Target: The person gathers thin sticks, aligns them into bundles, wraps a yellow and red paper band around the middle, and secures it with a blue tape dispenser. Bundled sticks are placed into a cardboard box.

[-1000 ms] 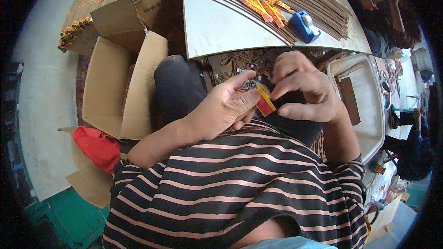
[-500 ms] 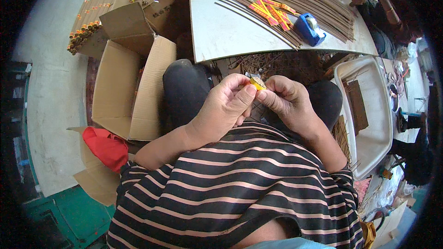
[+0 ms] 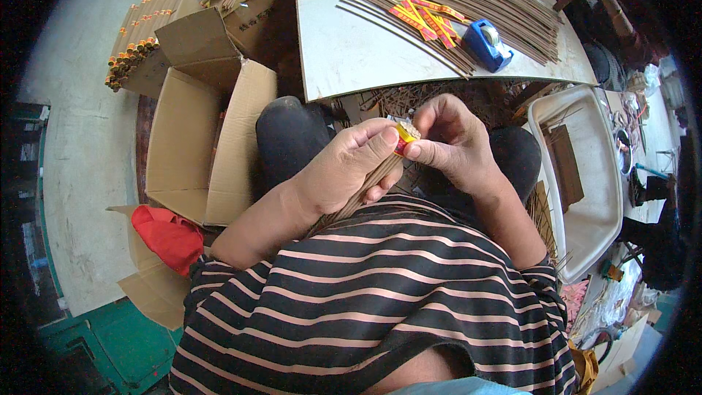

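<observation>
1. Two bare hands meet over the lap: the left hand (image 3: 347, 164) wraps a bundle (image 3: 351, 203) of thin brown sticks, thumb laid along its upper end.
2. The right hand (image 3: 459, 148) is bent, its thumb against the bundle's end; whether its fingertips pinch anything, I cannot tell.
3. The bundle is slim and roughly round, tilted, running from near the belly up toward the table; its pale tips make a grainy face. A glossy yellow and red band (image 3: 401, 139) circles it just below the tips.
4. Ahead, the smooth pale table (image 3: 344, 47) carries straight matte sticks (image 3: 504, 7), a crossed heap of flat red and yellow strips (image 3: 426, 20) and a blue plastic tape dispenser (image 3: 488, 45).
5. To the left stands a carton (image 3: 241, 139) of stiff brown cardboard, flaps up; beside it lies a rumpled red cloth item (image 3: 167, 240).
6. To the right is a scuffed white tub (image 3: 596, 212) with rounded corners, a flat brown piece (image 3: 567, 168) inside.
7. The shirt (image 3: 380, 271) is soft, creased cloth, dark with pale stripes.
</observation>
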The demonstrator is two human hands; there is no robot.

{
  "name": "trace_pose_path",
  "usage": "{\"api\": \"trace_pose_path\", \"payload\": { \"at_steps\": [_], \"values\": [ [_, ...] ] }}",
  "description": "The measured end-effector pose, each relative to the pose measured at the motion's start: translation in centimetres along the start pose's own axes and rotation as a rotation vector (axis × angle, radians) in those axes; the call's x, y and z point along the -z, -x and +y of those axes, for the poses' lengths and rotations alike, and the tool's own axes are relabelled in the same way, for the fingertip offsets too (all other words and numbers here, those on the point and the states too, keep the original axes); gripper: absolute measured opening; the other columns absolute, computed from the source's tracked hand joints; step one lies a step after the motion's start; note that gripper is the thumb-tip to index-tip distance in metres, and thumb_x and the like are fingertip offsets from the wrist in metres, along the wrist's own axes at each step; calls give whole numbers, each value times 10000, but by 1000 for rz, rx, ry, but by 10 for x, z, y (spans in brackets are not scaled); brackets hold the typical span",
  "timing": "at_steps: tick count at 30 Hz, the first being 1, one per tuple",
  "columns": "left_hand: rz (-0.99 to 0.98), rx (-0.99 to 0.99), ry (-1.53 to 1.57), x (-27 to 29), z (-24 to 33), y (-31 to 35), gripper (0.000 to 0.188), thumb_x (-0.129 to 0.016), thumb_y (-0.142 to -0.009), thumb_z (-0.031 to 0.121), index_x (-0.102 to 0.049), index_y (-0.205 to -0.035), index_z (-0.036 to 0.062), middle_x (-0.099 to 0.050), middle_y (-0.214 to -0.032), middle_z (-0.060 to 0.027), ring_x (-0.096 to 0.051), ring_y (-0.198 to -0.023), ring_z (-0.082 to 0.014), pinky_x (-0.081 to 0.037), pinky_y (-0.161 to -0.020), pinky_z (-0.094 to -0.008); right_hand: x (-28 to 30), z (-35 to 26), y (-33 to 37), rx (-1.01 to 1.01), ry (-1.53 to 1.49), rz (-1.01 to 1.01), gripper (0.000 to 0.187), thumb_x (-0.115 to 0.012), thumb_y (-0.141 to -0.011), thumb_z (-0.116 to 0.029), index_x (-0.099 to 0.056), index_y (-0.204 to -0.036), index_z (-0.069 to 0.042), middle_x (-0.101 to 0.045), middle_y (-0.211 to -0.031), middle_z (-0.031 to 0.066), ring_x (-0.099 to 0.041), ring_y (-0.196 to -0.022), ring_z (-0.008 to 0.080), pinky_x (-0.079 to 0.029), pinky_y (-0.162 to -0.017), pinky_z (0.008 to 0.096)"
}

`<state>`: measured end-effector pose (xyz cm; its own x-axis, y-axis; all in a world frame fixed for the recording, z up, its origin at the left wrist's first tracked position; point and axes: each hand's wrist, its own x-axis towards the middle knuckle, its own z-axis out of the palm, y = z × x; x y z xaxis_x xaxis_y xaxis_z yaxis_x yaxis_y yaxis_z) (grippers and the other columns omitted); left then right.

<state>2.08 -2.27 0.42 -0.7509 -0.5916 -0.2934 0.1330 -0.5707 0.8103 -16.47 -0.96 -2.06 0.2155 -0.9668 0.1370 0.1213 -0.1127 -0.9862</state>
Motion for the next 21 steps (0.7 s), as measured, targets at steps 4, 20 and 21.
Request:
{"api": "trace_pose_path", "payload": {
  "at_steps": [4,20,21],
  "values": [
    [-217,59,184,9,-1,-8,360,-365,-942,391,-468,-1032,58,-513,-674,-47,-463,-510,-65,-397,-453,-161,9,-7,-7,306,285,-127,250,-725,-721,-189,-621,-879,-26,-553,-871,65,-521,-800,157,-433,-711,249],
    [-73,47,-236,-1,5,-21,384,-439,-928,343,-560,-960,-20,-581,-858,-46,-536,-774,-69,-443,-730,-192,19,-15,4,254,408,-37,295,-738,-697,-269,-604,-781,-20,-519,-712,59,-511,-646,167,-427,-556,270],
    [-65,59,-160,-3,2,-22,381,-442,-924,348,-550,-966,-15,-586,-852,-55,-555,-757,-85,-460,-705,-200,21,-14,3,266,437,-45,303,-742,-690,-272,-596,-784,-23,-518,-713,62,-512,-651,175,-426,-559,275]
  ]
}}
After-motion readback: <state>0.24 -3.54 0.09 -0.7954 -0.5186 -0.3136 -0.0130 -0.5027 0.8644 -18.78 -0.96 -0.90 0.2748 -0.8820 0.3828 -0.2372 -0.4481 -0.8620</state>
